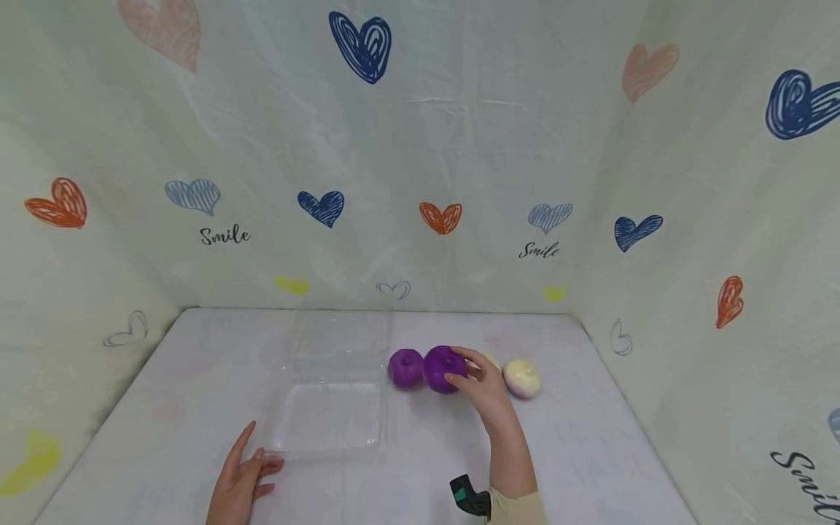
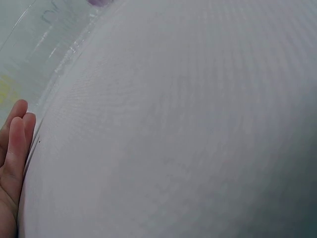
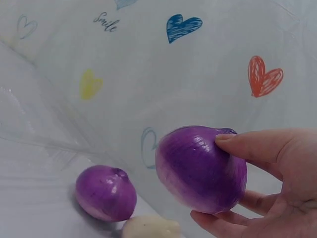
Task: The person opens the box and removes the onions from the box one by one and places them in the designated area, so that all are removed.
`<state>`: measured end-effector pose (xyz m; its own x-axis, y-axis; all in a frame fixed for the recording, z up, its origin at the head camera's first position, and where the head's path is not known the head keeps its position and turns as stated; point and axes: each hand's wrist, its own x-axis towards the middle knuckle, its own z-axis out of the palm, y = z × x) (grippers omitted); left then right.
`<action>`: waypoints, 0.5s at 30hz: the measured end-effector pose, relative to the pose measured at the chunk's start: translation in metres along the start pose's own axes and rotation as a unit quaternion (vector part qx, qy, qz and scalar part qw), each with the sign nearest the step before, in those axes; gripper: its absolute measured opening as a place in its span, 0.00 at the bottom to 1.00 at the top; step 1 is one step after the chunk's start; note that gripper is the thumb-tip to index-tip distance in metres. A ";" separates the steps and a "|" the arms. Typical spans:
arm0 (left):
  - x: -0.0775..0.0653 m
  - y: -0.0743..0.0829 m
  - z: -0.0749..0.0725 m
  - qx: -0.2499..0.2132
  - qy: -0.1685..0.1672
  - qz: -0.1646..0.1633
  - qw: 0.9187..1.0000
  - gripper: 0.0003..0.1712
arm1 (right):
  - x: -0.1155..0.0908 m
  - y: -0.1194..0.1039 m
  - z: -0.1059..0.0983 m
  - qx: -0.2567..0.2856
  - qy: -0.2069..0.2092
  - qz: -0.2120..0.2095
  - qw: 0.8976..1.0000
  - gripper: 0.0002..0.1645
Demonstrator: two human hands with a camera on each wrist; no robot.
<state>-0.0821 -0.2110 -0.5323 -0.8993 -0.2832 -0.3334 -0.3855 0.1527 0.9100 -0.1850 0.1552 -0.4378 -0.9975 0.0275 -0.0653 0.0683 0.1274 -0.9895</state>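
My right hand [image 1: 482,383] grips a purple onion [image 1: 444,370] between thumb and fingers; the right wrist view shows this onion [image 3: 200,168] held up off the table. Just left of it in the head view, a second purple onion [image 1: 406,368] rests on the table. A pale onion [image 1: 522,378] sits right of my right hand, and another pale one is mostly hidden behind that hand. My left hand [image 1: 239,477] lies by the near left corner of a clear plastic container [image 1: 386,419], fingers loosely extended, holding nothing. Whether it touches the container, I cannot tell.
The container's clear lid [image 1: 341,337] lies folded back toward the rear of the white table [image 1: 577,452]. A pale curtain [image 1: 485,146] printed with hearts hangs behind and on both sides. A dark strap device [image 1: 469,496] is on my right wrist.
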 end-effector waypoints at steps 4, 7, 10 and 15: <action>0.000 -0.001 0.000 0.001 0.000 -0.002 1.000 0.38 | 0.000 0.004 -0.010 0.008 0.019 0.007 1.000 0.29; 0.000 -0.001 0.001 0.002 0.001 -0.006 1.000 0.37 | 0.001 0.006 -0.017 0.008 0.035 0.013 0.999 0.29; 0.001 0.000 0.001 -0.001 0.002 -0.011 1.000 0.37 | 0.001 0.009 -0.025 0.004 0.053 0.019 0.998 0.29; 0.000 0.001 0.000 -0.003 -0.001 -0.007 1.000 0.36 | 0.001 0.012 -0.036 0.000 0.076 0.032 0.997 0.30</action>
<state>-0.0824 -0.2103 -0.5312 -0.8944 -0.2833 -0.3462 -0.3963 0.1429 0.9069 -0.1847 0.1926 -0.4452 -0.9768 0.1851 -0.1073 0.1309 0.1201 -0.9841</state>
